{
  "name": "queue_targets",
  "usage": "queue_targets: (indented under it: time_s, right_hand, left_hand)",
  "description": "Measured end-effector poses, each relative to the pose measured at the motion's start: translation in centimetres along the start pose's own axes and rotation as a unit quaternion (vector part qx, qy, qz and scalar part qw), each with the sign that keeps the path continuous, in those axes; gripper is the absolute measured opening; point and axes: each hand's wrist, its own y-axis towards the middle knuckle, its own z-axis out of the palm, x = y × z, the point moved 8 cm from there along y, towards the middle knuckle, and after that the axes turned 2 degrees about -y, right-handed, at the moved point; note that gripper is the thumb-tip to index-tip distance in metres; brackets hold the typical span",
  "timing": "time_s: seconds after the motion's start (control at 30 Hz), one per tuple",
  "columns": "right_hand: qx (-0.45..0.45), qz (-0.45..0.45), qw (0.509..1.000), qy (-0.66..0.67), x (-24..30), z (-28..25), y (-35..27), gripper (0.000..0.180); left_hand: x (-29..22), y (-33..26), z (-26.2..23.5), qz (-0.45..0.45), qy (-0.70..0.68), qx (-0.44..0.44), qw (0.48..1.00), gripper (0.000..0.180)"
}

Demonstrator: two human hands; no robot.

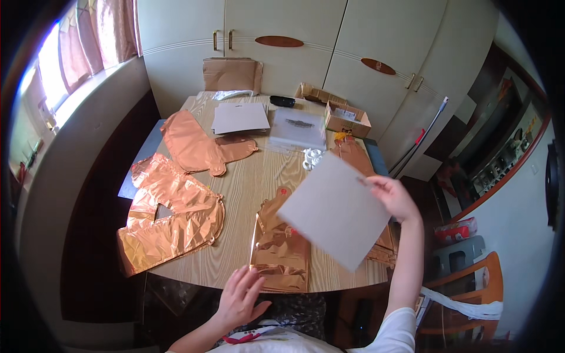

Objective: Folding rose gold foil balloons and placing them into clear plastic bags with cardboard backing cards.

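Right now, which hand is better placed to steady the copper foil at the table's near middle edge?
Probably the left hand: it seems empty and is close by the near left corner of that copper foil. The right hand is occupied, gripping the raised grey card.

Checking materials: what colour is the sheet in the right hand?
The sheet is pale grey, seen best in the head view.

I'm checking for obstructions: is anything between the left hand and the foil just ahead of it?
Nothing visible is. The left hand has its fingertips at the near left corner of the foil; whether they touch is unclear. The card in the right hand hides some of the foil's far right, away from the left hand.
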Motion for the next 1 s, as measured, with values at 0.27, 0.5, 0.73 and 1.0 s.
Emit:
queue_targets:
  time_s: [0.27,0.5,0.73,1.0]
  right_hand:
    - [0.227,-0.181,0.930,-0.226,1.8,20.1,-4.8,0.032]
    - [0.164,-0.265,0.917,-0.250,-1.6,23.7,-4.5,0.031]
    - [0.010,-0.077,0.977,-0.199,-8.6,17.8,1.5,0.042]
    - [0.076,-0.032,0.972,-0.220,-9.3,17.7,2.7,0.045]
  left_hand:
    - [-3.4,0.6,-3.2,0.039,0.037,-0.014,0.998,0.049]
    - [0.4,-0.5,4.1,-0.037,0.067,0.170,0.982,0.063]
    - [-0.2,-0.1,5.1,-0.017,0.083,0.196,0.977,0.064]
    - [-0.6,1.8,6.8,-0.012,0.059,0.208,0.976,0.069]
